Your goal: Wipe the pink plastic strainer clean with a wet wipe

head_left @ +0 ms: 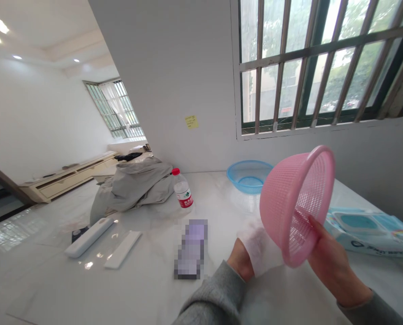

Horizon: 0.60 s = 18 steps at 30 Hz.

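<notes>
My right hand (330, 262) is closed on the rim of a pink plastic mesh basket (279, 198), thumb inside it. The basket is tilted on its side above the table, its opening facing right. Against its lower outer wall, my left hand (242, 259) has a thin white wipe (262, 248), which covers most of the fingers. Behind the pink basket, a blue mesh basket (245, 180) stands upright on the table. To the right lies a light-blue pack of wipes (370, 230), partly behind my right hand.
A water bottle (182, 192) with a red cap stands by a heap of grey cloth (136, 185). A pixelated phone-shaped thing (192, 248), a white oblong case (89, 238) and a flat white strip (123, 250) lie on the white table (147, 293). A wall with a barred window rises behind.
</notes>
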Available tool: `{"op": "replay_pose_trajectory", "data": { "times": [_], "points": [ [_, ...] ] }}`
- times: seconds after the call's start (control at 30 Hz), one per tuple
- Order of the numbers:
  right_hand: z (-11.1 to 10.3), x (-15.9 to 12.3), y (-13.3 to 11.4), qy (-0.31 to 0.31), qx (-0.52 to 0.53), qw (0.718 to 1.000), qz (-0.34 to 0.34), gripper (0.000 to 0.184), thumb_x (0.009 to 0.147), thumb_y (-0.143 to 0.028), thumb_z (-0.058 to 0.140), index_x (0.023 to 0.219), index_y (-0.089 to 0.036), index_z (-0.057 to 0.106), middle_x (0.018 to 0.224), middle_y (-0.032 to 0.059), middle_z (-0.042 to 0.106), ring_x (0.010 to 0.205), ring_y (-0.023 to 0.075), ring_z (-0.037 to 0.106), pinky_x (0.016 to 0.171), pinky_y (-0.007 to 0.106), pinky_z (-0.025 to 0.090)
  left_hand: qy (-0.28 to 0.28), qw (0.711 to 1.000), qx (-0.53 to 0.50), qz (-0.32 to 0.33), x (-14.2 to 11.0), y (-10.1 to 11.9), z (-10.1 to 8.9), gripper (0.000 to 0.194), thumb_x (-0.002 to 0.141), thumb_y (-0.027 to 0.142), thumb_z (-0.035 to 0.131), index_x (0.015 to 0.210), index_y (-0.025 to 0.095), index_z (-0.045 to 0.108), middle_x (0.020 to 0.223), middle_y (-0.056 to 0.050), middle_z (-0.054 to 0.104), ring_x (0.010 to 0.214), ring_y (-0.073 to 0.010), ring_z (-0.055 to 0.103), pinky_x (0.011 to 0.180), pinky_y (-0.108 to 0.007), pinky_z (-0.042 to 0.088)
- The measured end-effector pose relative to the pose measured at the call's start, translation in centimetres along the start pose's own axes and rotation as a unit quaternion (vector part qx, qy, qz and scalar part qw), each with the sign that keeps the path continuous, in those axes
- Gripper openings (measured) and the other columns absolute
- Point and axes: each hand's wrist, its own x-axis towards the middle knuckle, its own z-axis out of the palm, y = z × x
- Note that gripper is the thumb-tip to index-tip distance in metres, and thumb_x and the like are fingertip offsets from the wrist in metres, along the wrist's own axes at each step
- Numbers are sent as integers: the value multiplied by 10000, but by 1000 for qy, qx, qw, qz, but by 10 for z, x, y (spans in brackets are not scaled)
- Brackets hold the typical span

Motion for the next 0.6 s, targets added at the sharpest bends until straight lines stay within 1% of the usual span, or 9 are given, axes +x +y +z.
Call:
{"op": "replay_pose_trajectory", "data": {
  "times": [0.07, 0.13, 0.23, 0.27, 0.33, 0.43, 0.53, 0.6],
  "points": [
    [1, 0, -2, 5, 17, 1000, 14, 272, 839, -395, 843, 1069, -250, 838, 1336, 44, 792, 1400, 303, 639, 1073, 342, 617, 4, 1000, 5, -7, 1, -1, -8, 441, 987, 488, 640, 1213, 136, 779, 1230, -151, 782, 1176, -350, 703, 1086, -470, 490],
    [3, -2, -4, 1, 18, 1000, 12, 287, 841, -402, 842, 1088, -257, 831, 1342, 52, 788, 1393, 321, 644, 1046, 366, 639, 29, 999, 16, -14, 2, -5, -19, 450, 995, 509, 603, 1203, 152, 782, 1191, -144, 791, 1166, -352, 709, 1063, -474, 499],
    [4, -6, -5, -18, 8, 1000, 9, 309, 862, -419, 826, 1132, -268, 825, 1384, 50, 767, 1405, 336, 633, 1045, 385, 642, 50, 998, 29, 1, 3, -9, -31, 429, 1001, 484, 584, 1212, 165, 779, 1216, -134, 786, 1166, -321, 709, 1055, -437, 498],
    [4, -7, -5, -24, 4, 1000, 10, 319, 862, -411, 825, 1148, -271, 823, 1396, 47, 761, 1415, 333, 623, 1040, 376, 643, 49, 998, 28, 5, 3, -10, -32, 432, 1004, 481, 577, 1214, 161, 777, 1227, -135, 783, 1180, -320, 702, 1059, -436, 494],
    [5, -9, -4, -40, -3, 999, 14, 369, 832, -362, 847, 1190, -278, 814, 1407, 39, 756, 1422, 316, 618, 1006, 329, 653, 47, 999, 24, 8, 4, -9, -27, 451, 1002, 496, 579, 1195, 141, 779, 1221, -147, 781, 1212, -335, 686, 1076, -455, 487],
    [4, -11, -4, -74, -11, 997, 21, 506, 755, -271, 898, 1249, -290, 792, 1388, 38, 768, 1351, 284, 679, 907, 260, 676, 50, 998, 20, 16, 2, -4, -13, 479, 959, 536, 635, 1114, 113, 798, 1210, -167, 780, 1242, -370, 667, 1106, -486, 482],
    [3, -10, -4, -80, -25, 996, 22, 536, 684, -205, 929, 1201, -281, 810, 1313, 41, 804, 1202, 277, 765, 828, 258, 694, 44, 999, 3, 15, -1, -1, -8, 488, 924, 562, 679, 1065, 114, 813, 1277, -167, 760, 1274, -384, 651, 1132, -479, 478],
    [2, -9, -5, -80, -41, 996, 27, 515, 667, -181, 924, 1164, -270, 824, 1269, 51, 820, 1104, 282, 800, 806, 286, 703, 37, 999, -6, 27, -4, -1, -11, 498, 919, 571, 689, 1115, 128, 807, 1318, -161, 747, 1303, -391, 635, 1148, -493, 469]
  ]
}}
